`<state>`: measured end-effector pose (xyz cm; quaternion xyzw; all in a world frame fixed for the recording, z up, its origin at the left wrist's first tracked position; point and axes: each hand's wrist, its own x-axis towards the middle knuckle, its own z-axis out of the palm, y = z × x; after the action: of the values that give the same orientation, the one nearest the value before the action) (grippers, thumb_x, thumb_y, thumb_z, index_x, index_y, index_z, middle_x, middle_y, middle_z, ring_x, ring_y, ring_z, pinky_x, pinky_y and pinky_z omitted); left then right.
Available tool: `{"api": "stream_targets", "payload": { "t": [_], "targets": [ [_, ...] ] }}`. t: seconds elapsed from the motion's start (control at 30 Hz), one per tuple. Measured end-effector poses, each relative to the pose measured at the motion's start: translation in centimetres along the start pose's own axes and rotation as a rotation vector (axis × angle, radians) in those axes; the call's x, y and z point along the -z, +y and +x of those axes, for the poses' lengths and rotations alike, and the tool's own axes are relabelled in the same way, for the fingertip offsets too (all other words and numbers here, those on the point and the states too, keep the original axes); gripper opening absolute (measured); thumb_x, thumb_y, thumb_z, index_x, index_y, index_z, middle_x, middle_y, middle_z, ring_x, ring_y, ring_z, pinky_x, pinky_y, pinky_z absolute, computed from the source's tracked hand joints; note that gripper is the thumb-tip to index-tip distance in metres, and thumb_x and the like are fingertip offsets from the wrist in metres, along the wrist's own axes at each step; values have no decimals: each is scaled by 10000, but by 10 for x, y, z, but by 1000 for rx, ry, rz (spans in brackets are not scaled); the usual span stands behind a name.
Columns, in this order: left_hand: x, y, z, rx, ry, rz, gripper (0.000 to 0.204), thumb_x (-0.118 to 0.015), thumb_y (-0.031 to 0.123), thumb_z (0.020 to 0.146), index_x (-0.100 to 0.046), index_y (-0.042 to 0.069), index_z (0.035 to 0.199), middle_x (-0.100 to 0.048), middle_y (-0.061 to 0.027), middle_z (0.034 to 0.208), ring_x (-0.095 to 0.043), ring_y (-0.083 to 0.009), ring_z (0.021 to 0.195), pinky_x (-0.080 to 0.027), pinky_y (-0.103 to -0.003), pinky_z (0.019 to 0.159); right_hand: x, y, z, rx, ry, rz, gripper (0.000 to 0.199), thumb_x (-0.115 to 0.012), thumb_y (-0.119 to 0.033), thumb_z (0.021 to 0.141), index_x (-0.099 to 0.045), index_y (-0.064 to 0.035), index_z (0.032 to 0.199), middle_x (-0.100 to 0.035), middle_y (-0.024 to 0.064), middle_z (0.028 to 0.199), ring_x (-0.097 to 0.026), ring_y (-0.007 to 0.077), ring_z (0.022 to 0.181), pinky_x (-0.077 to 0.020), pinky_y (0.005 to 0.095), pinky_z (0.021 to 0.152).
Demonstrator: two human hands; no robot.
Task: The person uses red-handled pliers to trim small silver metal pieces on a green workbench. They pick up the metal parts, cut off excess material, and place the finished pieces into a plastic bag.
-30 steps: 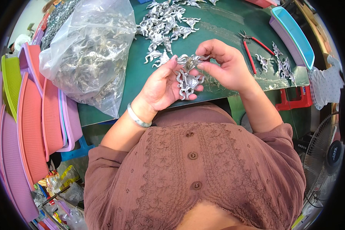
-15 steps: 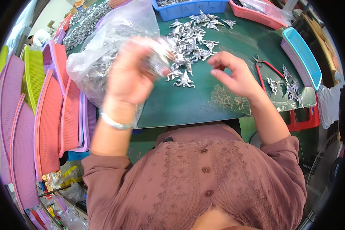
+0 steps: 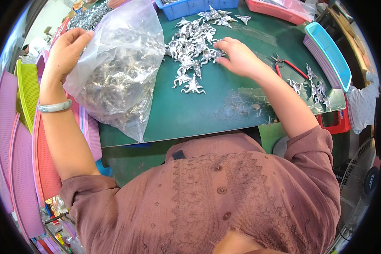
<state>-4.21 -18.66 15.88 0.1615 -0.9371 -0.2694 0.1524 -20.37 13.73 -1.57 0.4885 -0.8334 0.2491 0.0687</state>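
At the left, my left hand (image 3: 68,53) pinches the rim of a clear plastic bag (image 3: 154,72), with thumb and fingers closed on it. The bag lies on the green table and is partly filled with silvery metal castings. Beside it spreads a loose pile of the same star-shaped castings (image 3: 193,85), with curled arms. My right hand (image 3: 238,58) reaches the pile's right edge, thumb and fingers closed round one casting (image 3: 216,54). Part of that casting is hidden by the fingers.
Red-handled pliers (image 3: 295,68) and several castings (image 3: 319,94) lie at the table's right. A blue bin (image 3: 199,9) and a pink bin (image 3: 279,12) stand at the back, a turquoise basket (image 3: 330,51) at the right edge. Colourful perforated baskets (image 3: 25,169) are stacked at the left.
My left hand has moved left from beside the pile, where it held blurred shiny castings, to the bag's rim. My right hand has moved left and up onto the pile.
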Motion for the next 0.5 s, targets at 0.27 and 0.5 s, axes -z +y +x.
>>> {"api": "stream_targets", "payload": {
  "t": [0.27,0.5],
  "targets": [
    [-39,56,-58,-479,439,-119,168,-646,137,793,-617,-11,868,-593,-15,748,-517,-77,659,-423,-207,633,-6,-3,16,-193,-114,108,147,-600,-115,737,-607,-13,842,-594,139,899,-549,318,912,-450,379,782],
    [-122,68,-95,-576,134,-225,80,-639,30,722,-583,18,779,-582,-97,771,-570,-225,687,-451,-292,620,-5,4,6,32,-75,151,134,-571,-52,732,-602,-21,859,-595,138,882,-552,319,893,-447,382,778]
  ]
}}
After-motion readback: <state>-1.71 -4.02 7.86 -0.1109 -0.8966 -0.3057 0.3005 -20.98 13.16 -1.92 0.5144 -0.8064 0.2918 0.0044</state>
